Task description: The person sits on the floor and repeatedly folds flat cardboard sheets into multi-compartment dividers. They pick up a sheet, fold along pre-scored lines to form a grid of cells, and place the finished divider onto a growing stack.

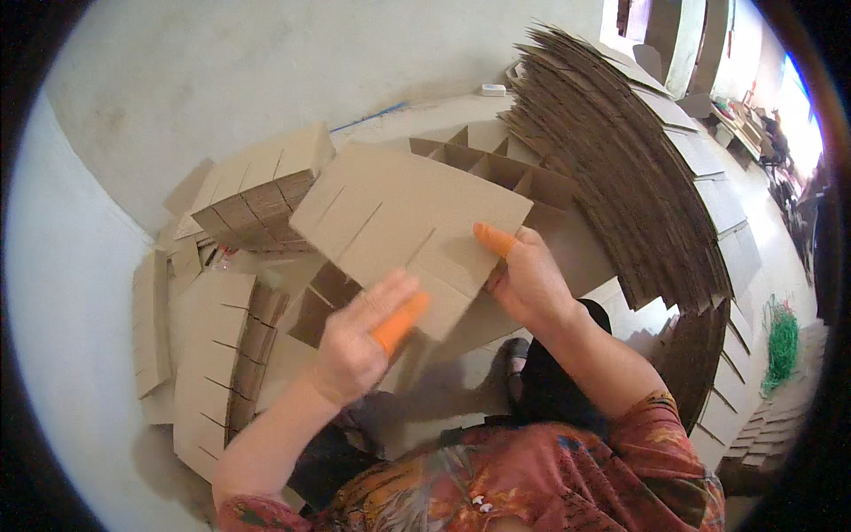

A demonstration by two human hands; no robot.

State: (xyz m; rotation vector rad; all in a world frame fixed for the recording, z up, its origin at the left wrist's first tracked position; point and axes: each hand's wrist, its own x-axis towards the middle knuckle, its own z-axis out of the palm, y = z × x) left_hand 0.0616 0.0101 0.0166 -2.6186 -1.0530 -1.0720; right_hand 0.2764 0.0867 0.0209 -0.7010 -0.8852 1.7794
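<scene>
A tan slotted cardboard sheet [399,208] is held tilted in front of me, with several narrow slits cut into its near side. My right hand [532,279] grips its right end, the thumb in an orange finger cover on the upper face. At the near left edge, my left hand [359,341] is closed on the same sheet, slightly blurred, and it also wears an orange cover. Behind and beneath the sheet stands a cardboard divider grid [545,184] with square cells. The sheet hides its middle; more of its cells show at the lower left.
A long curved stack of slotted cardboard [612,168] rises along the right. To the left lie a bundle of slotted pieces [266,182] and another stack [208,355]. Green strands [780,346] hang at the far right. A pale wall [266,71] closes off the back.
</scene>
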